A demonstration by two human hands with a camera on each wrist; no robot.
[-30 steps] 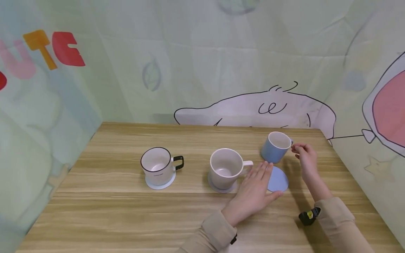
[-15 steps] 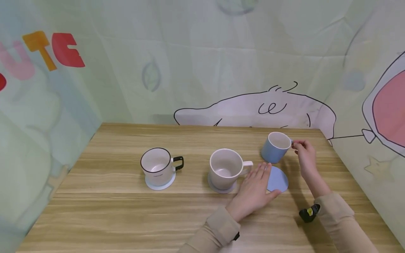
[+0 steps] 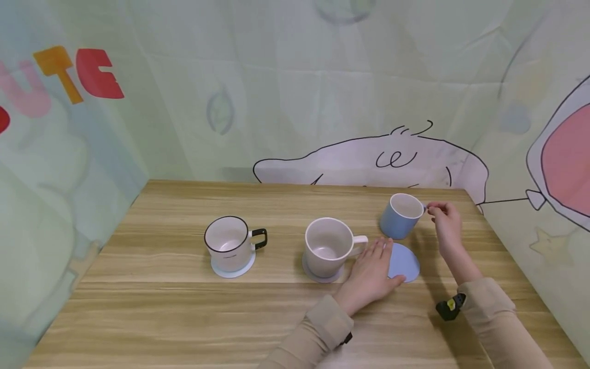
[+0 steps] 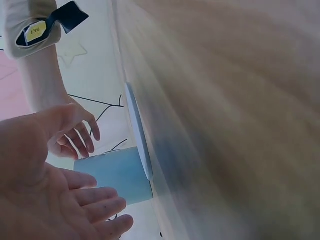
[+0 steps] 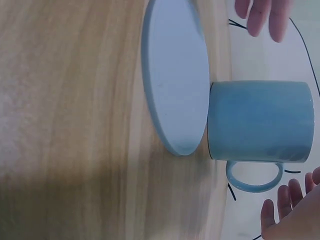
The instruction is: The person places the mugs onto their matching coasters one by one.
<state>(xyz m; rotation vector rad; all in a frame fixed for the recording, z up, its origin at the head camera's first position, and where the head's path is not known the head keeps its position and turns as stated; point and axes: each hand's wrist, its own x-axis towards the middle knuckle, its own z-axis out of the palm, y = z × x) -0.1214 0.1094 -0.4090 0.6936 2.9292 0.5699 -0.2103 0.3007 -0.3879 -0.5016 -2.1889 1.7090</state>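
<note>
A light blue mug (image 3: 397, 224) stands upright at the back right, its handle (image 5: 254, 186) on the right side. My right hand (image 3: 448, 225) is beside that handle, fingers loosely bent and holding nothing; in the right wrist view a gap shows between fingertips and handle. Just in front of the mug lies a round blue coaster (image 3: 405, 264). My left hand (image 3: 371, 271), fingers extended, is at the coaster's left edge, with its palm turned toward the mug in the left wrist view. Its fingertips overlap the area near the handle of a white mug (image 3: 322, 261).
The white mug stands on a pale coaster (image 3: 323, 279). Farther left, a white mug with a black rim and black handle (image 3: 230, 261) sits on a light blue coaster (image 3: 230, 273). A printed cloth (image 3: 295, 102) hangs behind the wooden table (image 3: 184, 318).
My left hand has shifted very slightly left, away from the blue coaster. The right hand has edged a little farther back beside the handle. Mugs and coasters stay where they were.
</note>
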